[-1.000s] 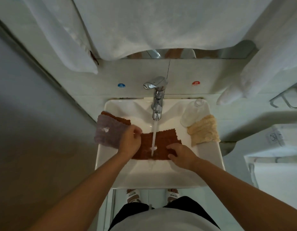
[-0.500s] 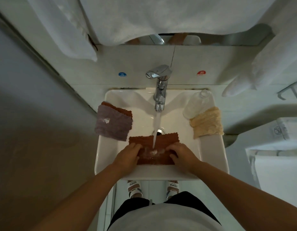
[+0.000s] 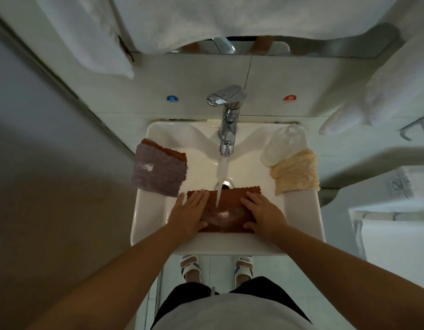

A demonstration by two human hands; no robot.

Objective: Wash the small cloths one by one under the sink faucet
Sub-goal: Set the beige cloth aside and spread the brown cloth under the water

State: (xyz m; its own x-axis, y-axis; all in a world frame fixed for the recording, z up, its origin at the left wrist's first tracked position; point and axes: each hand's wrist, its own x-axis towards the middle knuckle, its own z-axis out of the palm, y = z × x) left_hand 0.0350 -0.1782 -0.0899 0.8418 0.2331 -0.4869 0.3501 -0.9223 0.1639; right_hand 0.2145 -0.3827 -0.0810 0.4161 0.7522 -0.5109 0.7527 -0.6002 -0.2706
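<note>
A brown cloth (image 3: 226,206) lies spread flat in the white sink (image 3: 146,215), under the stream running from the chrome faucet (image 3: 227,115). My left hand (image 3: 189,213) presses flat on the cloth's left side, fingers straight. My right hand (image 3: 263,213) presses flat on its right side in the same way. Water strikes the cloth between my hands. A purple cloth (image 3: 158,172) lies over another brown cloth (image 3: 165,148) on the sink's left rim. A yellow cloth (image 3: 295,172) sits on the right rim.
A clear bottle (image 3: 280,146) lies on the right rim beside the yellow cloth. White towels (image 3: 206,15) hang above the sink, and more hang at the right (image 3: 396,86). A grey wall runs along the left. My sandalled feet (image 3: 192,267) show below the sink.
Both hands went from pinching the brown cloth to lying flat on it. The cloth has come toward the sink's front edge and is spread out under the water.
</note>
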